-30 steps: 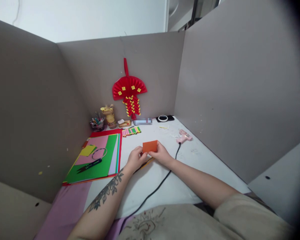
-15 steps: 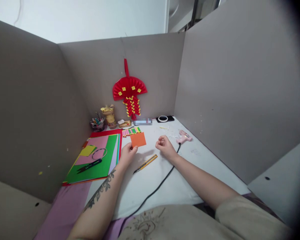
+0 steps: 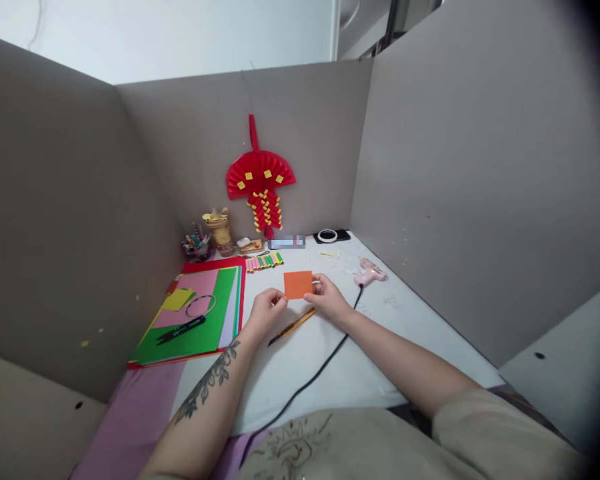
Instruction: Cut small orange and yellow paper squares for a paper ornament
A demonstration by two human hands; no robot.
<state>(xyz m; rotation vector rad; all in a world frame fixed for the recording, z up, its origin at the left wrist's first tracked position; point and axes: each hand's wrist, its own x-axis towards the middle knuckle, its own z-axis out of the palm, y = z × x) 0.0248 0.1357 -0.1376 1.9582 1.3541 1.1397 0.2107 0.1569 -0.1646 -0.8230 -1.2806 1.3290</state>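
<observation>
An orange paper square (image 3: pixel 298 285) is held up over the white table between both hands. My left hand (image 3: pixel 266 311) pinches its lower left corner between thumb and fingers. At the right edge, my right hand (image 3: pixel 329 298) grips the paper, thumb in front and fingers behind. Below the hands lies a yellow cutter knife (image 3: pixel 292 325), its upper end close to my right hand. Beyond the paper is a row of small pink, green and yellow rolls (image 3: pixel 265 262).
Coloured sheets (image 3: pixel 215 333) with dark snips (image 3: pixel 181 330) and a ring lie at left. At right is a pink glue gun (image 3: pixel 371 273), its black cord crossing the table. A pen holder (image 3: pixel 196 248) and cup (image 3: pixel 222 233) stand behind; a red fan ornament (image 3: pixel 261 175) hangs there.
The orange paper has moved right and turned level. My right hand, empty before, has taken hold of its right edge. My left hand has shifted slightly right with the paper.
</observation>
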